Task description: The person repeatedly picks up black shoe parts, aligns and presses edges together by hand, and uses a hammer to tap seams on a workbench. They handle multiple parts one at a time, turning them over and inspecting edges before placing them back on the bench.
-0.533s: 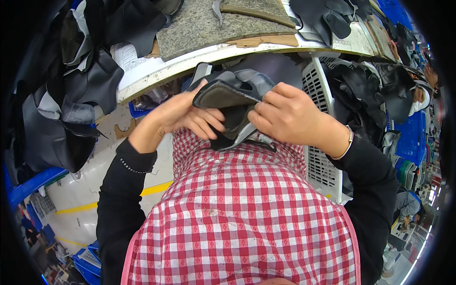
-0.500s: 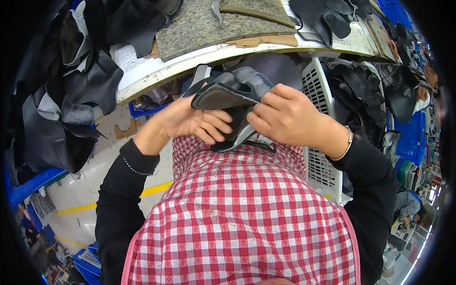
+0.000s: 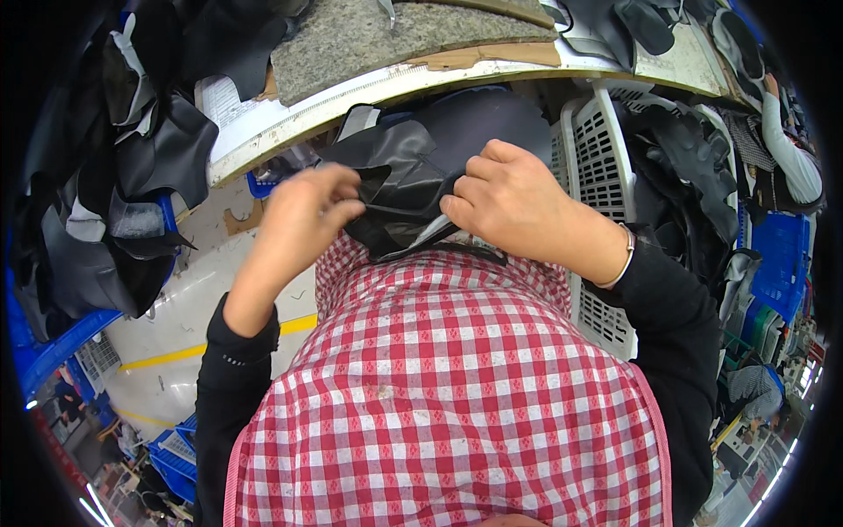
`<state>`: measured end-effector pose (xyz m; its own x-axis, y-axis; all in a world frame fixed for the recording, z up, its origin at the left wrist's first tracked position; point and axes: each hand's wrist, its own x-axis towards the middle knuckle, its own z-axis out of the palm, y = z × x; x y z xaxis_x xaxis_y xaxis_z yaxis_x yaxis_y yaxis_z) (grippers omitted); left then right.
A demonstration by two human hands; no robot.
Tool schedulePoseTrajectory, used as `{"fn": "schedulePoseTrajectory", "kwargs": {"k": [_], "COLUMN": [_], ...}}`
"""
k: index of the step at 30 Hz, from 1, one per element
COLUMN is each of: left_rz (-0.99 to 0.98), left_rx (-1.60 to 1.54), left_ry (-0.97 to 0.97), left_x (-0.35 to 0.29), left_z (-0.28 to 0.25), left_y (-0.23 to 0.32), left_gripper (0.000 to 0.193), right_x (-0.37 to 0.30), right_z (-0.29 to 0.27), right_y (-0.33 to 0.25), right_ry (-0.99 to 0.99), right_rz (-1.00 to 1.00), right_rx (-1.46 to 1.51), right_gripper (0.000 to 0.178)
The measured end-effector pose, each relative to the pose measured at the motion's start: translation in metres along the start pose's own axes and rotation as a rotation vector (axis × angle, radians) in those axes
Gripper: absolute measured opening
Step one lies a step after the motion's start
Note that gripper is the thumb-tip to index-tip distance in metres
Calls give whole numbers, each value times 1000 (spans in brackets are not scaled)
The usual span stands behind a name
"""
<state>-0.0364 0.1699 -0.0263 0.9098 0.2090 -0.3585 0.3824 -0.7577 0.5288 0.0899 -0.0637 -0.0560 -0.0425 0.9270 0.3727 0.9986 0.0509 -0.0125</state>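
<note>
A black leather piece (image 3: 399, 162), cut and stitched like a boot upper, lies over my lap below the bench edge, its grey lining showing in places. My right hand (image 3: 505, 193) is closed on its right edge, thumb against curled fingers. At its left side is my left hand (image 3: 307, 206), smeared by motion, with fingers bent and the thumb beneath them. Its fingertips are by the leather's opening; whether they grip the edge is unclear. A larger dark sheet-like piece (image 3: 487, 123) lies just behind.
Ahead stands a white bench (image 3: 255, 145) with a grey stone slab (image 3: 369, 53). Black leather pieces (image 3: 167, 145) heap up at the left, over a blue bin (image 3: 66, 356). A white basket (image 3: 606, 140) of black pieces stands close to my right arm. Another person's sleeve (image 3: 786, 149) shows at far right.
My left hand has drawn back left and its fingers have curled. The raised flap with its dark lining has gone down, so smooth black leather now faces up. My right hand still grips the edge.
</note>
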Motion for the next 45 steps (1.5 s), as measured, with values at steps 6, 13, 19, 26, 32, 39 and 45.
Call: {"fn": "schedulePoseTrajectory", "kwargs": {"k": [6, 13, 19, 26, 32, 39, 45], "left_rz": [500, 315, 252, 76, 57, 57, 64], "left_rx": [-271, -177, -373, -718, -914, -973, -903], "left_ry": [23, -47, -331, -406, -224, -298, -333], "left_x": [12, 21, 37, 61, 53, 47, 45], "left_z": [43, 61, 60, 67, 84, 85, 82], "left_y": [20, 25, 22, 11, 8, 11, 15], "left_gripper": [36, 22, 12, 20, 19, 24, 26], "right_x": [-10, -40, -54, -62, -60, -59, -59], "right_z": [5, 2, 10, 16, 26, 28, 29], "right_y": [-17, -25, -5, -9, -5, -3, -1], "right_ry": [-5, -19, 7, 86, 98, 17, -33], "right_rz": [7, 701, 1205, 1221, 1102, 1155, 1215], "right_rx": [-64, 539, 1475, 1486, 1298, 1232, 1319], "right_gripper": [7, 30, 19, 21, 24, 27, 27]}}
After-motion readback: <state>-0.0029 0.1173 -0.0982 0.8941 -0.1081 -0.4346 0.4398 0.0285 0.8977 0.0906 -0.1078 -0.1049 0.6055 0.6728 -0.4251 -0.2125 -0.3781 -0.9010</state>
